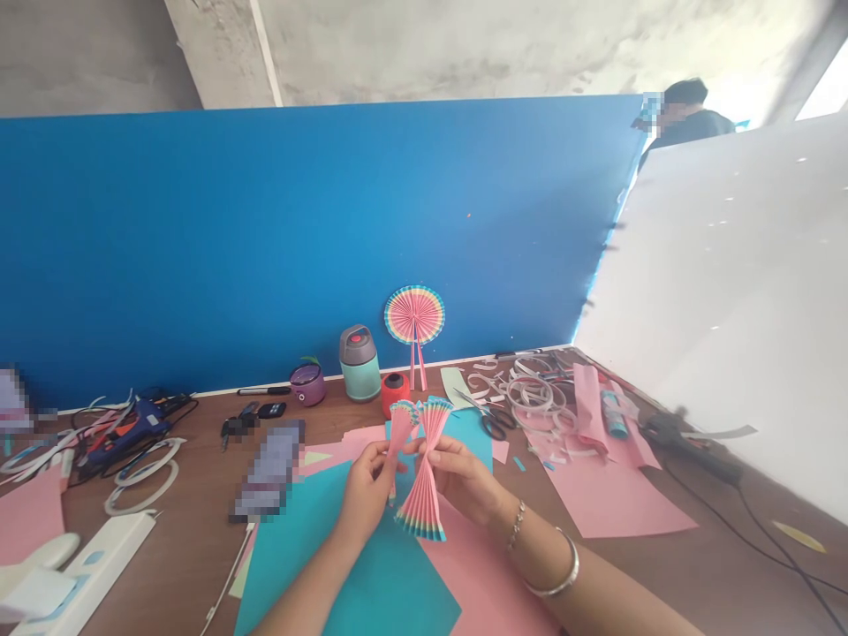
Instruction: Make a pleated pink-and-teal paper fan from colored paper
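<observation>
My left hand [368, 488] is closed around a narrow bunch of pleated pink paper [401, 427] with a blue and yellow edge. Beside it, my right hand [465, 477] pinches a second pleated pink paper [424, 505] at its waist, so both ends flare out like a bow. The two pleated pieces are close together over a teal paper sheet [358, 574]. Pink paper [490, 574] lies under my right forearm. A finished round paper fan [414, 316] with two pink legs stands against the blue partition behind.
Scissors [496, 424] and curled white strips [536, 393] lie to the right, near a glue gun [689, 450] with its cord. A green flask [359, 367], a purple cup [308, 384] and a red container [396, 395] stand at the back. A power strip [99, 565] sits front left.
</observation>
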`<act>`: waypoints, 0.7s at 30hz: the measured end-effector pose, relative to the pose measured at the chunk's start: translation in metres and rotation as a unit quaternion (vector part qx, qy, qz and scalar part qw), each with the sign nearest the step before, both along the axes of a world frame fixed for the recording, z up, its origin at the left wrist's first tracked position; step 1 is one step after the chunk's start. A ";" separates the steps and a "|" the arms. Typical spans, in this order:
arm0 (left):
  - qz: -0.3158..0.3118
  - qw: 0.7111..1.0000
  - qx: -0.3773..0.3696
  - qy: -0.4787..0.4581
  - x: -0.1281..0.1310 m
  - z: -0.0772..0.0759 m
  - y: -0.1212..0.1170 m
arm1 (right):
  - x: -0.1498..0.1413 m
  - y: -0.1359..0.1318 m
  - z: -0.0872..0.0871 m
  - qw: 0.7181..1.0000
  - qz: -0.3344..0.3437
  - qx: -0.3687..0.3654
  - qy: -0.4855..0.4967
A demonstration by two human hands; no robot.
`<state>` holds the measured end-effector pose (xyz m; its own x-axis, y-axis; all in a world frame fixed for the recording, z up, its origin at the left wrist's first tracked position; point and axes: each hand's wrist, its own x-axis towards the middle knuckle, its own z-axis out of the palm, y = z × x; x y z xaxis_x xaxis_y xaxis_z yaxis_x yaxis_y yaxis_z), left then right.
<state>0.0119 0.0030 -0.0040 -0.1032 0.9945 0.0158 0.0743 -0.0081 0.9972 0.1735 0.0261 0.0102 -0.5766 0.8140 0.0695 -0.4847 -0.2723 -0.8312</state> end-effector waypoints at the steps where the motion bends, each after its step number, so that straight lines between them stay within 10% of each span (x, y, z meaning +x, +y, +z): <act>1: 0.005 1.000 -0.010 -0.001 -0.001 0.000 0.000 | 0.000 0.000 0.000 1.000 -0.005 -0.002 -0.001; 21: -0.204 0.971 -0.027 -0.120 0.003 0.014 -0.013 | 0.003 0.014 -0.010 0.997 -0.059 -0.006 -0.056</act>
